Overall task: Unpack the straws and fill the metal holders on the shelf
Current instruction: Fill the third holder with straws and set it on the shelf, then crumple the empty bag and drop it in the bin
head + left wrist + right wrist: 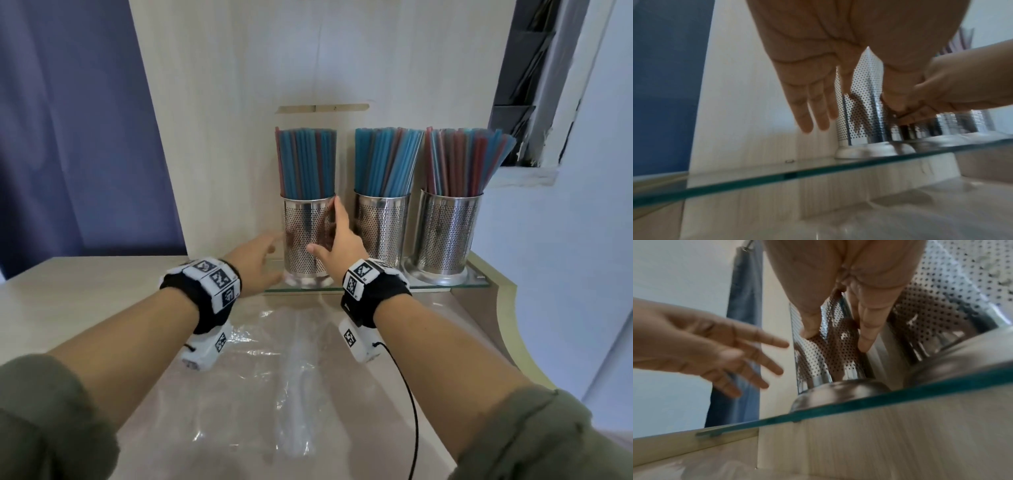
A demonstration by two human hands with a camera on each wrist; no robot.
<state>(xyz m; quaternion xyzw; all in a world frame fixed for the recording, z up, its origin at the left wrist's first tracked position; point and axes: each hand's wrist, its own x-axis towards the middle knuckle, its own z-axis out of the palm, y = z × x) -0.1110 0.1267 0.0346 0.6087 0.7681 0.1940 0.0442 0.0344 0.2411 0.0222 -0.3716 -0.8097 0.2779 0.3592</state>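
Note:
Three perforated metal holders stand in a row on a glass shelf (428, 287), each packed with upright blue and red straws (305, 161). My right hand (334, 229) rests against the right side of the left holder (301, 236), fingers straight up its wall and thumb across its front. In the right wrist view the thumb and a finger (865, 340) press on the holder (828, 360). My left hand (267, 248) hovers open just left of this holder, its fingers (813, 105) straight and slightly apart from the metal (863, 97).
The middle holder (382, 226) and right holder (445, 233) stand close beside the left one. An empty clear plastic bag (274, 359) lies on the wooden table below the shelf. A wood panel backs the shelf; a blue curtain (68, 137) hangs left.

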